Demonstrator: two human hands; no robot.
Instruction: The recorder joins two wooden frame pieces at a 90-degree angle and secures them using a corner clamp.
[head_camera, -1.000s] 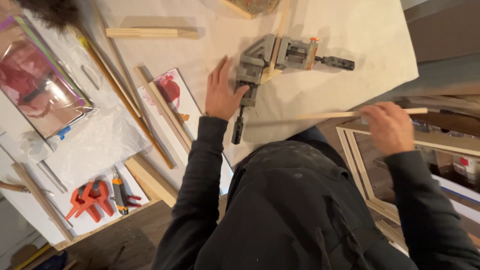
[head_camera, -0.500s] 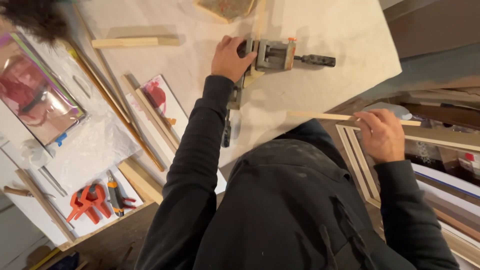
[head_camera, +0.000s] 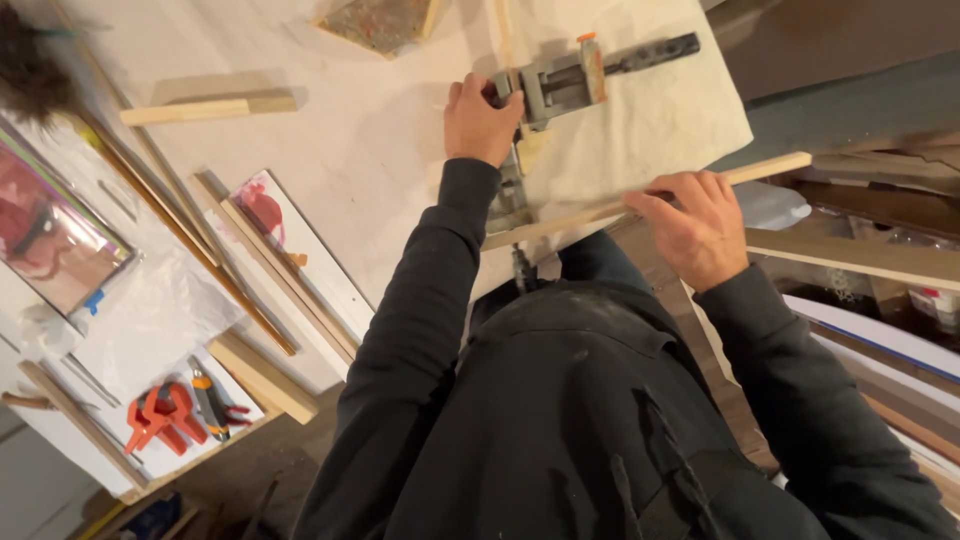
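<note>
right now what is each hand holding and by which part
The right hand grips a thin wooden strip near its middle. The left hand grasps the near end of the grey corner clamp.

Top centre, the left hand (head_camera: 482, 120) grips a grey corner clamp (head_camera: 560, 90); the right hand (head_camera: 695, 230) holds a wood strip (head_camera: 770, 168) at right.

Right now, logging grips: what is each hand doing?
Left hand: closed on the corner clamp.
Right hand: holding the wooden strip.

A grey metal corner clamp (head_camera: 560, 90) lies on the table beside a thin, slanted wooden strip (head_camera: 640, 205).
</note>
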